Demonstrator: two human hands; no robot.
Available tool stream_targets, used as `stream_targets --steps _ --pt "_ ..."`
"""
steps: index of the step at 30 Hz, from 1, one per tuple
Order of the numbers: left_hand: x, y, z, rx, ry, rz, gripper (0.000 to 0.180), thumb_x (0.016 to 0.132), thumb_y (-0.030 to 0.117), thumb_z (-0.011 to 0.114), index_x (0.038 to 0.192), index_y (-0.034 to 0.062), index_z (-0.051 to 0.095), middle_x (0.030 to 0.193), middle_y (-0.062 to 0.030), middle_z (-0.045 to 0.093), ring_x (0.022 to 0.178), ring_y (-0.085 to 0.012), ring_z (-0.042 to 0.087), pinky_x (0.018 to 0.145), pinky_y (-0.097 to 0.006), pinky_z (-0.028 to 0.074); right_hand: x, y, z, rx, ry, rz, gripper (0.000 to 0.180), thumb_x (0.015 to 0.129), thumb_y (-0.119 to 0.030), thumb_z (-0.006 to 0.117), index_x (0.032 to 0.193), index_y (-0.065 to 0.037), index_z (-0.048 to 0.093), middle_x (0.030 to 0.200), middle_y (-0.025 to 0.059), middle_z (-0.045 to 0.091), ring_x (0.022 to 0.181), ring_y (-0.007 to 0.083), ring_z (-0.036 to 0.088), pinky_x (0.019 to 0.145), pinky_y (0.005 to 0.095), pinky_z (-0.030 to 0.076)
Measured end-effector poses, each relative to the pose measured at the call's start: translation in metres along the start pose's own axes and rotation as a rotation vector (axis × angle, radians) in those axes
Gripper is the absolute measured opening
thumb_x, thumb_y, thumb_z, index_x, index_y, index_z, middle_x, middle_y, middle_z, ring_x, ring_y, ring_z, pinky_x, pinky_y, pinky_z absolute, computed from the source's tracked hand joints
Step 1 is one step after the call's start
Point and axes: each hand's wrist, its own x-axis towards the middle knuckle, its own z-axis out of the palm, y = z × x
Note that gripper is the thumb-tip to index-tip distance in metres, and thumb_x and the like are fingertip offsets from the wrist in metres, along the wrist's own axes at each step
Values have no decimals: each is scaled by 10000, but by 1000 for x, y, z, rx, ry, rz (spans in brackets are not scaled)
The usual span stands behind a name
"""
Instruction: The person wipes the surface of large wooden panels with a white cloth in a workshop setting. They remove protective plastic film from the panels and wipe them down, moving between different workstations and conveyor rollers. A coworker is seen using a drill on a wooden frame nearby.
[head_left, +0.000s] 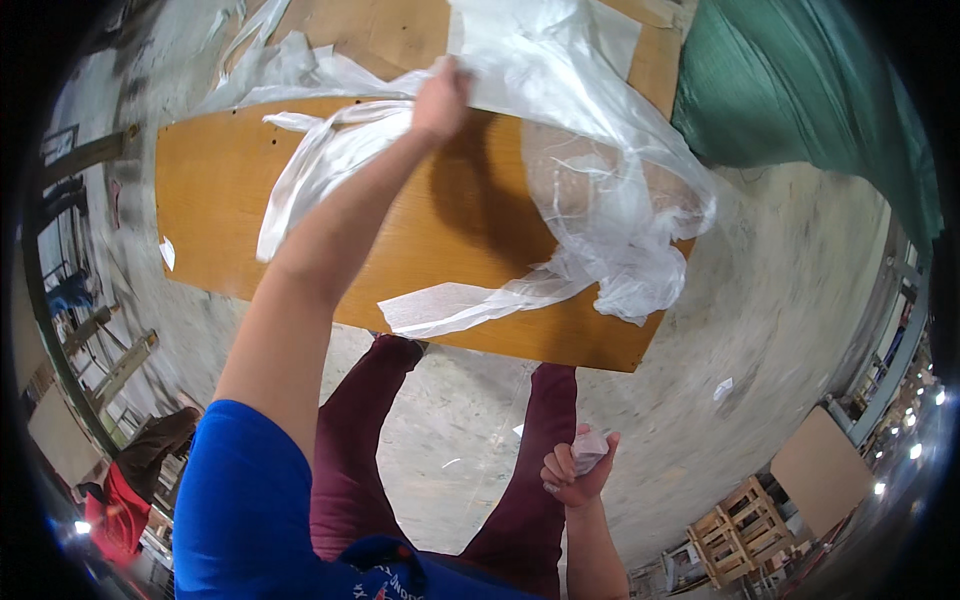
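My left hand [440, 100] reaches out over a flat wooden board [350, 240] with an orange-brown face. Its fingers are closed on translucent white plastic film [560, 90], which lies in loose folds across the board and trails from both sides of the hand. A crumpled bunch of that film [640, 265] hangs at the board's right end. Close to my right thigh, my right hand [577, 475] is curled around a small pale wad [590, 452]; its exact kind I cannot make out.
Large green sheeting [790, 90] bulges at the far right. On the grey floor [740, 300] lie small white scraps. A wooden pallet [740, 530] and a tan panel [825, 470] stand at lower right. Metal framing and red cloth [120, 515] are at the left.
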Motion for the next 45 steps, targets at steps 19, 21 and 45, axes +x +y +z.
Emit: stream_targets --steps 19,21,45 --pt "-36 185 153 -28 -109 -237 394 859 201 482 1194 -6 483 1107 -238 567 992 -351 574 885 -428 453 -125 -191 1 -57 24 -162 645 849 -712 264 1187 -250 562 581 84 450 508 153 326 464 278 253" --pt "-78 165 131 -114 -195 -66 413 855 162 486 1217 -28 429 1113 -263 549 1046 -375 536 896 -434 435 -144 -207 2 -56 75 -209 642 850 -708 266 1194 -252 561 574 81 453 505 153 326 480 273 256" --pt "-192 184 145 495 -340 -216 837 662 508 716 1221 -8 366 1220 -192 410 1065 -343 524 841 -398 496 -127 -167 18 -83 62 -225 631 868 -681 261 1211 -244 560 584 53 426 493 132 331 454 266 266"
